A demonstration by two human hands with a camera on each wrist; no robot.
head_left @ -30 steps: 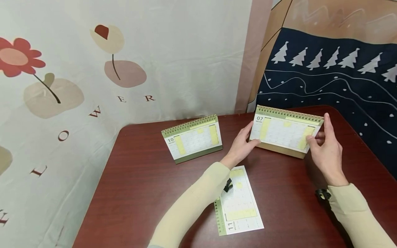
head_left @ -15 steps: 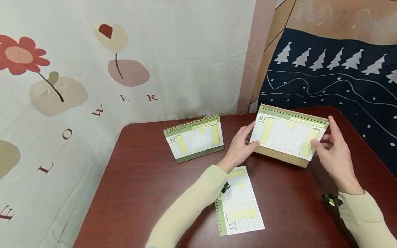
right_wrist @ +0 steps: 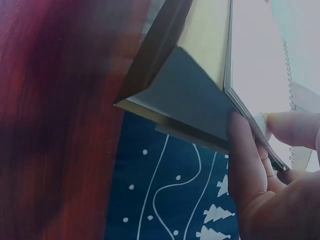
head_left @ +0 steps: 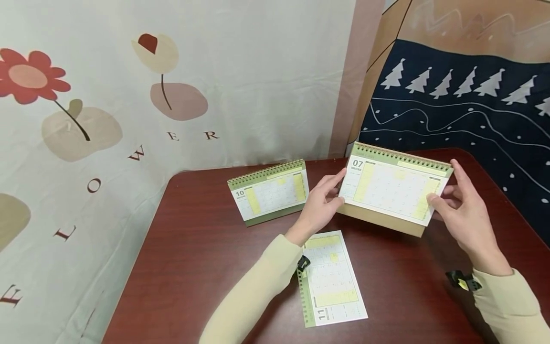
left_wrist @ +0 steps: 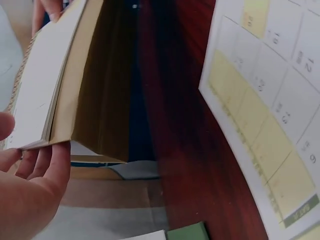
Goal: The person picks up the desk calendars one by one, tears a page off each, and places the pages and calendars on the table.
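A spiral-bound desk calendar (head_left: 391, 188) showing 07, with a tan cardboard stand, is held between both hands and tilted. My left hand (head_left: 320, 205) grips its left edge, thumb in front and fingers along the side and behind. At the right edge my right hand (head_left: 466, 220) pinches it, thumb on the page. In the right wrist view the stand (right_wrist: 185, 95) hangs apart from the tabletop, its folded underside showing. A second desk calendar (head_left: 270, 193), showing 10 on a green stand, stands left of my left hand. Below my left wrist lies a flat calendar page (head_left: 335, 282) marked 11.
The dark red wooden table (head_left: 185, 267) carries all of these. Behind it hangs a pale cloth (head_left: 266, 71) with flowers and letters, and a navy cloth (head_left: 451, 114) with white trees stands at the right. Dark wrist straps circle both wrists.
The 07 calendar has come off the table toward me and looks larger. Over the last half second it shifted slightly left with both hands. The other calendars stayed put.
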